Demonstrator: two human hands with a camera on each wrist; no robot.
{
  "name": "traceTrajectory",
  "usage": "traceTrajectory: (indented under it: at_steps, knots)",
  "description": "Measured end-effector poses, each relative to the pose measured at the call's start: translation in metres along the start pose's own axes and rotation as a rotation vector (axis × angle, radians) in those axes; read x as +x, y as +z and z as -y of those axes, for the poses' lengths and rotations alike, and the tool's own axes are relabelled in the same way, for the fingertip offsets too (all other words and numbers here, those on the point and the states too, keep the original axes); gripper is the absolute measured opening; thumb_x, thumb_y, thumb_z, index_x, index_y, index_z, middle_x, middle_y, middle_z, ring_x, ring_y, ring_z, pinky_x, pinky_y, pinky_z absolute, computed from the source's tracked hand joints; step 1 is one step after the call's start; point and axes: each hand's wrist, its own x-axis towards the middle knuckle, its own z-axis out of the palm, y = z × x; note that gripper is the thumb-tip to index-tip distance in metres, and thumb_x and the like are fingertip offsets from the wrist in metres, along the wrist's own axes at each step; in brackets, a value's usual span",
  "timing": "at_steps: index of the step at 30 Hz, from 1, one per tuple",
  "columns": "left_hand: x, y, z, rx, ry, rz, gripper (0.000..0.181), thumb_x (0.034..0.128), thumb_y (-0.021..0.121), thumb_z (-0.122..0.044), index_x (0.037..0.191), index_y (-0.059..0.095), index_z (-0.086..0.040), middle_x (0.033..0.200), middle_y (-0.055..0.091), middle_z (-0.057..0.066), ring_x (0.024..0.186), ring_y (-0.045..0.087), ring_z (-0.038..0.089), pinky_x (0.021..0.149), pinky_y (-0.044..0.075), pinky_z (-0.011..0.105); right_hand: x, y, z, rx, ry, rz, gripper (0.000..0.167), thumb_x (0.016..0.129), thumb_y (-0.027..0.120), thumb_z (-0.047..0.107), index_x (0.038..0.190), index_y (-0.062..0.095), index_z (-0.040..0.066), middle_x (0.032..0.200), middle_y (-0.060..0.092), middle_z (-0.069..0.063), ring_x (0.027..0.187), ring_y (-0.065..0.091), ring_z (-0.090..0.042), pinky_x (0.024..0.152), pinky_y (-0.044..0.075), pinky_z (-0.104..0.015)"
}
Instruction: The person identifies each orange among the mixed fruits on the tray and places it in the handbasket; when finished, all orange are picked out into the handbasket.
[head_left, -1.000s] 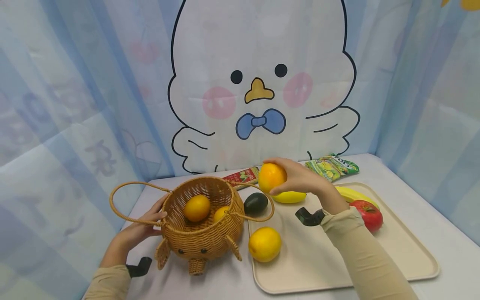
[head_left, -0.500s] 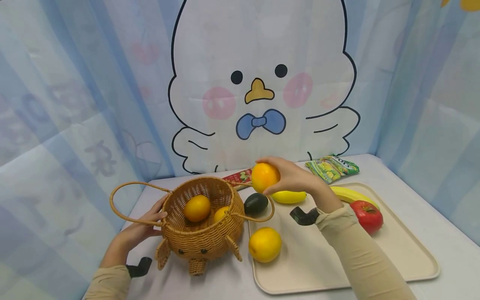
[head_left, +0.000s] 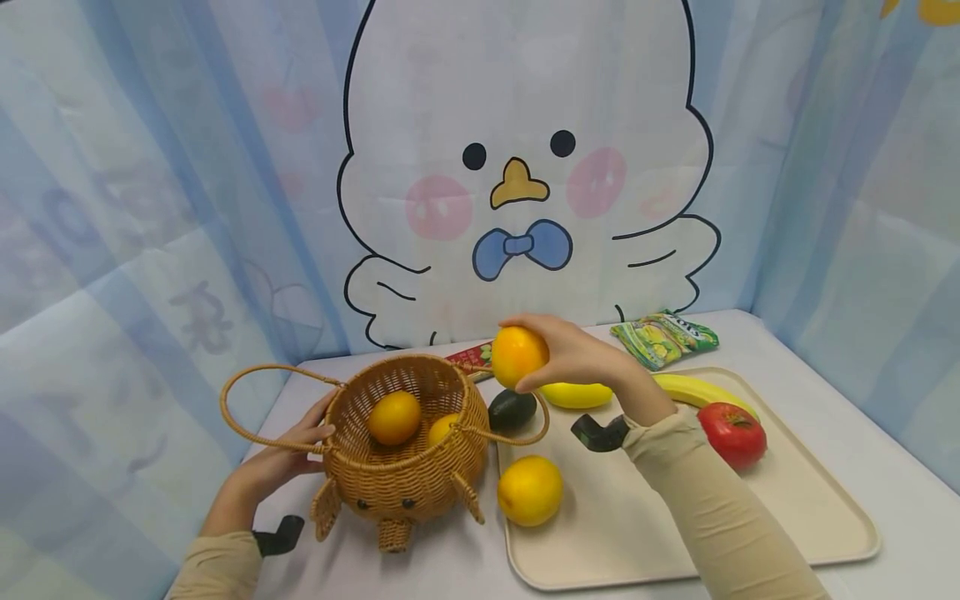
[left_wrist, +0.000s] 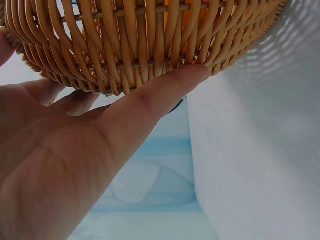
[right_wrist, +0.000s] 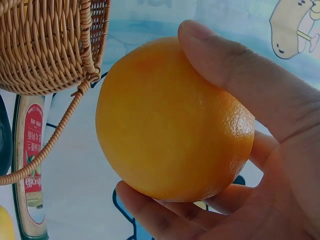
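My right hand [head_left: 573,358] grips an orange [head_left: 517,357] in the air, right of the wicker basket [head_left: 405,475]; close up, thumb and fingers wrap the orange [right_wrist: 170,120]. My left hand [head_left: 288,454] holds the basket's left side; in the left wrist view one finger [left_wrist: 160,92] lies along the weave. Inside the basket, which has an animal face and two loop handles, lie an orange fruit [head_left: 394,417] and a second, partly hidden fruit [head_left: 442,428]. A lemon [head_left: 530,490] sits on the beige tray [head_left: 622,533], and a dark green avocado [head_left: 512,409] lies at its left edge.
The tray also bears bananas [head_left: 576,395] and a red pomegranate-like fruit [head_left: 732,435]. Behind it lies a green snack bag [head_left: 665,337]. A red-labelled packet [right_wrist: 32,145] lies behind the basket. The right handle [head_left: 542,421] loops out over the tray's edge.
My right hand has carried the orange leftward, closer to the basket's right handle. My left hand and the basket have stayed in place.
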Motion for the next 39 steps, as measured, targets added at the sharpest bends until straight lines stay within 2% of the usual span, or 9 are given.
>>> traceTrajectory:
  at_steps: [11,39]
  knots:
    - [-0.001,0.0,0.0,-0.007,0.009,0.012,0.067,0.0998,0.037,-0.033,0.152,-0.006,-0.03,0.159,-0.014,0.01,0.144,0.004,0.045,0.103,0.038,0.06,0.006,0.003,0.004,-0.01,-0.01,0.012,0.081,0.072,0.08,0.025,0.142,0.039,0.019,0.138,0.048,-0.005,0.113,0.052,-0.025,0.092,0.05,-0.042]
    - [0.001,0.0,0.0,0.002,-0.016,-0.009,0.069,0.0988,0.039,-0.035,0.152,-0.005,-0.029,0.159,-0.013,0.011,0.144,0.005,0.045,0.103,0.038,0.06,0.015,0.01,0.012,-0.022,-0.041,0.033,0.082,0.071,0.081,0.025,0.142,0.04,0.019,0.138,0.048,-0.004,0.112,0.052,-0.024,0.093,0.049,-0.04]
